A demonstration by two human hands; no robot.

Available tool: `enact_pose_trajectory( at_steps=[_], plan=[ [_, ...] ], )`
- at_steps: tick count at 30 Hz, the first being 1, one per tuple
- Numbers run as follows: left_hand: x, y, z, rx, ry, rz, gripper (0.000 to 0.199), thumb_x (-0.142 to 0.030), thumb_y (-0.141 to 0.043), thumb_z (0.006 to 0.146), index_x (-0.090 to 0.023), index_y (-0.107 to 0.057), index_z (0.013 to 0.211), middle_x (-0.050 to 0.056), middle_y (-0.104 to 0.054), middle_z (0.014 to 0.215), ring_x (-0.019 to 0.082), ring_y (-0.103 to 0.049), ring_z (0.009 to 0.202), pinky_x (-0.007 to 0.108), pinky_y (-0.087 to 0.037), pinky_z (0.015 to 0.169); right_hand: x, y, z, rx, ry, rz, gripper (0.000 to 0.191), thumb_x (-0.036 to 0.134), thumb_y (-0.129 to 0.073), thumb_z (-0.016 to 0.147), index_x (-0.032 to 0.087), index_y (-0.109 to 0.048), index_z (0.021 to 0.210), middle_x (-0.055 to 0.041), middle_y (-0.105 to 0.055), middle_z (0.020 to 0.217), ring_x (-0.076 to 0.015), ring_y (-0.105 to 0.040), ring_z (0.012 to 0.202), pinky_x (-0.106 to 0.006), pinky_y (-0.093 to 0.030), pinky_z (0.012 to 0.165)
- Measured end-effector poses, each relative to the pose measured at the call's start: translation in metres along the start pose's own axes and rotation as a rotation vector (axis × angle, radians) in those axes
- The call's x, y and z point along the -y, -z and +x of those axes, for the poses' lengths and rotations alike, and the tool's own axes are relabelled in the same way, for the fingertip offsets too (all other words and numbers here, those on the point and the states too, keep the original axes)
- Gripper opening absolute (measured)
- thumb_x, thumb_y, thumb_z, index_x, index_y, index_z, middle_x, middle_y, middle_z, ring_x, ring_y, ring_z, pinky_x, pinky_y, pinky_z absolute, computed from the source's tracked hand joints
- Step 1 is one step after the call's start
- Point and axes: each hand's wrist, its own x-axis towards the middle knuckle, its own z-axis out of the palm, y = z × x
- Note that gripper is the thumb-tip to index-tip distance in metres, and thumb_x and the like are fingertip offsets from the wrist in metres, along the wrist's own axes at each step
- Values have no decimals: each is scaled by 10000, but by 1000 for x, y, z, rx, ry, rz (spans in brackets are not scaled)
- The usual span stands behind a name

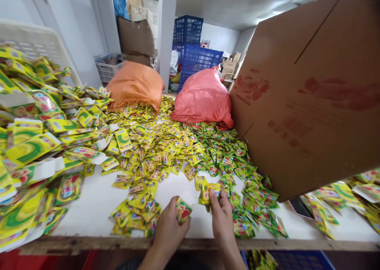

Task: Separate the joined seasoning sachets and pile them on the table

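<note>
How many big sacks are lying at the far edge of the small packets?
2: the orange sack on the left and the pink sack to its right, beside the carton. The carton may hide others.

Single head view: worn on person's head, facing forward and down across desk [103,200]. Left hand [170,224] and right hand [221,212] close, low centre. Cardboard box [303,96] near, filling right side; blue crates [188,29] farther back, ceiling [228,6] along top.

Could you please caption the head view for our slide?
Two hands hold small packets above a white table strewn with yellow and green packets.
</note>
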Motion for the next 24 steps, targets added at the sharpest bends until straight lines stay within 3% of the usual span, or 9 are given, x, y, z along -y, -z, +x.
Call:
enact_pose_trajectory(
  at_steps=[3,6,9,16,21,24],
  plan=[
    [3,-5,0,16,-86,58,463,-232,-529,694,-187,-423,1143,103,-618,1044,248,-582,962,335,-440,810,9,-4,-5,128,122,-188,362,468,-510,800,200,-479,1042,-44,-629,921,-175,-589,783,-257,-469,644],
    [6,-6,0,8,-125,82,445,-210,-500,704,-173,-421,1141,118,-605,1049,256,-564,992,348,-429,831,0,-10,-11,124,266,-412,354,428,-470,831,176,-467,1080,-86,-607,998,-212,-569,907,-314,-453,777],
    [7,-5,-2,2,-115,106,405,-206,-480,715,-177,-427,1116,111,-608,1022,249,-570,971,335,-430,812,-13,-8,-13,150,353,-558,262,364,-430,857,177,-482,1033,-82,-602,948,-209,-573,875,-316,-448,774],
    [6,-8,-1,1,-122,169,419,-192,-496,695,-170,-441,1110,107,-597,1055,241,-556,991,330,-417,834,-7,4,-11,229,341,-836,202,280,-375,860,179,-492,991,-75,-604,871,-209,-589,813,-306,-444,739],
    [12,-10,0,18,-183,166,453,-174,-478,700,-153,-425,1150,124,-576,1089,249,-533,1035,351,-413,864,8,-1,-12,416,397,-759,213,226,-414,837,197,-501,1029,-64,-606,972,-194,-573,927,-295,-438,810],
    [13,-9,-1,12,-172,110,442,-220,-481,730,-160,-404,1161,128,-577,1092,247,-541,1033,345,-428,850,5,-2,-13,369,378,-581,310,260,-483,823,193,-441,1123,-72,-596,1060,-191,-555,1008,-296,-442,854]
  ],
)
